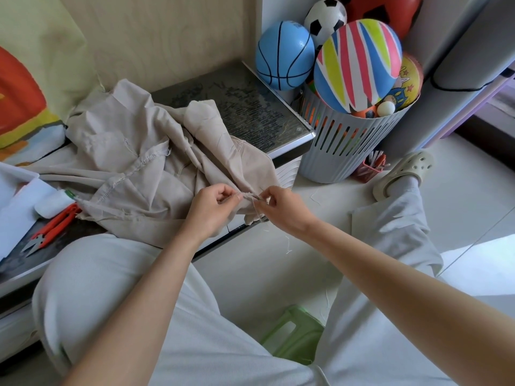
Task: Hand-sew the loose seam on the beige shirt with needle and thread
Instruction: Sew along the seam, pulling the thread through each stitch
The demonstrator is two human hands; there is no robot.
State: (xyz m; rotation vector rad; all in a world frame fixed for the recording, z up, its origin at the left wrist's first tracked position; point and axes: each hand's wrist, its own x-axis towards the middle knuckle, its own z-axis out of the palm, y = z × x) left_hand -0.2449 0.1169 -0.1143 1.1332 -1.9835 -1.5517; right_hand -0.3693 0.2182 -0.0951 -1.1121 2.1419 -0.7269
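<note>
Pinching the frayed edge of the beige shirt (133, 154) between them, the left hand (213, 204) and right hand (282, 208) meet at the garment's near right corner, where it spills over the edge of the dark tabletop (250, 107). The left fingers (227, 195) are curled tight on the seam fold. The right fingers (269, 197) nip the same edge just beside them (whether a needle sits in that pinch is too small to tell). Thin pale thread (288, 242) dangles below the shirt's corner, under the right wrist. Orange snips (53, 224) lie left of the shirt, just beside its hem. Well apart on the shirt's right stands a grey slatted basket (342, 143) heaped with balls (356, 65). Nearer than the shirt, a green stool (295, 332) shows between the person's pale-trousered legs.
</note>
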